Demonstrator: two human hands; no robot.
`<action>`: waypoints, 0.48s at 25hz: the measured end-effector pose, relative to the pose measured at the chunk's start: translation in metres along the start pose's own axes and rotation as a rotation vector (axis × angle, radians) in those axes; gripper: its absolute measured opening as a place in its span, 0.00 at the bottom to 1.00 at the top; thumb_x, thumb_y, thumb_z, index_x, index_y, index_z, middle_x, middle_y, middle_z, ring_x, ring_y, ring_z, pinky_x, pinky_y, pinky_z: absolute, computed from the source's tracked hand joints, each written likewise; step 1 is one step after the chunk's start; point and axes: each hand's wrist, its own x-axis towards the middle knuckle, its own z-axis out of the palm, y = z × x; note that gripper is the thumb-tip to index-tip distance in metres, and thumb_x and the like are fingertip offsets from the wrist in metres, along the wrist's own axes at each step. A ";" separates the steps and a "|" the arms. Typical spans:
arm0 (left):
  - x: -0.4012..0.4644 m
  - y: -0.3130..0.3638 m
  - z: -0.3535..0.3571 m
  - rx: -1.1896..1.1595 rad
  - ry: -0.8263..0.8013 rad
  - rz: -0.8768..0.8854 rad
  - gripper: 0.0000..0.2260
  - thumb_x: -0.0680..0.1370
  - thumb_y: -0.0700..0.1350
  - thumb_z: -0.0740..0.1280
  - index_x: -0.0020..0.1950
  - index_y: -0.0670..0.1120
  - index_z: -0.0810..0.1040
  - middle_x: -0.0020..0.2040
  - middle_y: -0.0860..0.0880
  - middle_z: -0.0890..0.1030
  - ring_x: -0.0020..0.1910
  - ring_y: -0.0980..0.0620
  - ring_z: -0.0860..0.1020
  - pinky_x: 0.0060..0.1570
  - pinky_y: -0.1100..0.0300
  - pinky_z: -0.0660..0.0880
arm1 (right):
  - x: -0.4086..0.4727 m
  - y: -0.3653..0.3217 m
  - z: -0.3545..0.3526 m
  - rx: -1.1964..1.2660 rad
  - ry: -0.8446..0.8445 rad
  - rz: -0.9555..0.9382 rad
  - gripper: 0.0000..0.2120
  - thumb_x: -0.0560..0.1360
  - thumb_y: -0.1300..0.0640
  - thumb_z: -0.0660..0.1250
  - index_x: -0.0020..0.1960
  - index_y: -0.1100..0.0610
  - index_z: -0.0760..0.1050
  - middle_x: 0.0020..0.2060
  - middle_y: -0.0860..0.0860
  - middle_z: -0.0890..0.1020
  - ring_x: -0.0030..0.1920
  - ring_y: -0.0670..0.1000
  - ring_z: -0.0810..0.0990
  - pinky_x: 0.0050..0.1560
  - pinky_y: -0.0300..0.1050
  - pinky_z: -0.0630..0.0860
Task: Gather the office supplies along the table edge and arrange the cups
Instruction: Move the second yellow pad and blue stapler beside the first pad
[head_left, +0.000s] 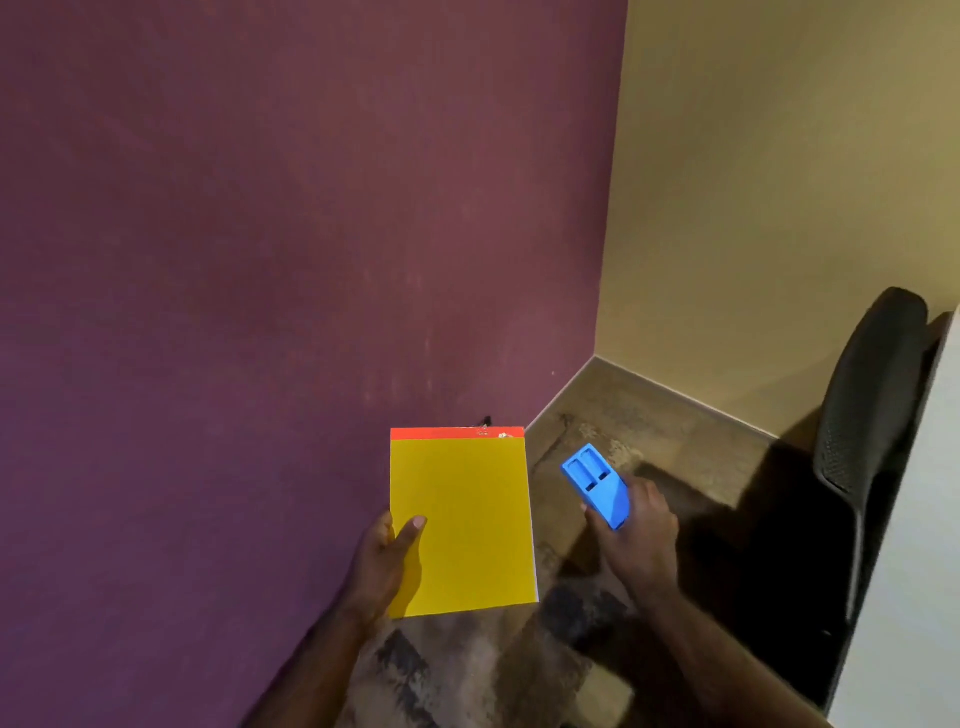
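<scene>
My left hand holds a yellow notepad with a red top strip, thumb on its face, in front of the purple wall. A little to its right, my right hand grips a small blue plastic holder with slots in its top, raised over the carpet. No cups are in view.
A purple wall fills the left, a beige wall the right, meeting at a corner. Patterned carpet lies below. A black mesh chair stands at the right, beside a white table edge.
</scene>
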 end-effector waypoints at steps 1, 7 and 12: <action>0.017 0.007 0.007 -0.004 -0.021 0.014 0.19 0.80 0.43 0.64 0.70 0.42 0.70 0.70 0.47 0.73 0.70 0.46 0.70 0.73 0.46 0.62 | 0.015 0.002 0.000 -0.007 0.011 0.024 0.28 0.67 0.49 0.77 0.61 0.60 0.73 0.53 0.57 0.79 0.53 0.58 0.78 0.53 0.54 0.74; 0.142 0.048 0.059 -0.032 -0.158 0.078 0.20 0.80 0.43 0.63 0.72 0.40 0.68 0.71 0.43 0.73 0.72 0.44 0.68 0.74 0.41 0.60 | 0.107 0.013 -0.008 0.010 0.112 0.091 0.25 0.67 0.51 0.76 0.60 0.57 0.73 0.52 0.54 0.79 0.52 0.56 0.77 0.53 0.54 0.73; 0.267 0.079 0.120 -0.110 -0.350 0.160 0.19 0.80 0.40 0.62 0.72 0.41 0.69 0.69 0.45 0.75 0.69 0.47 0.72 0.73 0.43 0.62 | 0.193 0.026 0.000 -0.051 0.219 0.192 0.27 0.67 0.50 0.77 0.61 0.58 0.74 0.53 0.55 0.79 0.53 0.56 0.77 0.52 0.47 0.68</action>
